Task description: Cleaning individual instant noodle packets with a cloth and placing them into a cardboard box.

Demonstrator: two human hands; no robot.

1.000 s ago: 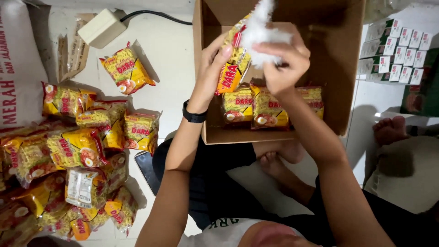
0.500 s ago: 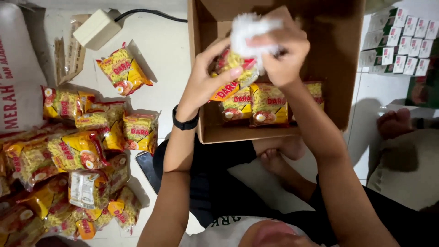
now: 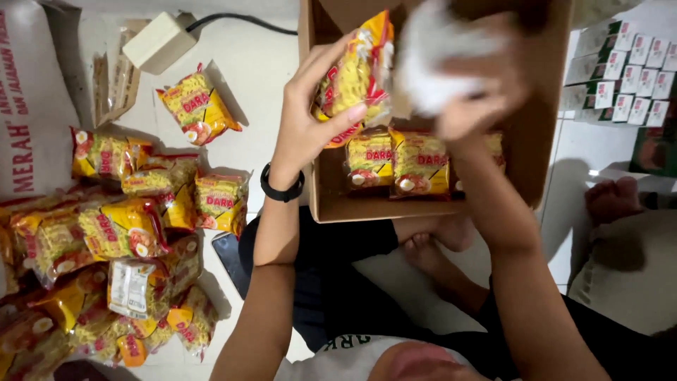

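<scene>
My left hand [image 3: 310,120] holds one yellow noodle packet [image 3: 356,70] up over the open cardboard box [image 3: 543,141]. Fingers wrap the packet's near face, thumb [image 3: 345,116] pressed across its lower edge: a clamp on the packet, not a fingertip pinch. The packet's long axis runs from roughly 7 o'clock up to 1 o'clock, lower end in my palm, upper end free.

My right hand [image 3: 479,88] is closed around a white cloth [image 3: 434,63], bunched. The hand is motion-blurred, so I cannot say for certain whether the cloth touches the packet; it sits just beside the packet's right edge, at about 3 o'clock from it. Cloth and packet are near enough that the free upper end of the packet is the closest face to the right hand.

Below both hands, at 6 o'clock from the held packet, a row of packed packets [image 3: 398,162] stands against the box's near wall.

On the floor [image 3: 271,77] at 9 o'clock from the left hand, well apart, lies a loose heap of packets [image 3: 120,233], one single packet [image 3: 197,106] set off above it. A cream plug adapter [image 3: 159,42] with a black cord sits at 11 o'clock. Small green-and-white cartons [image 3: 620,70] are stacked at 3 o'clock, beyond the box. A black band [image 3: 282,189] is on my left wrist.
</scene>
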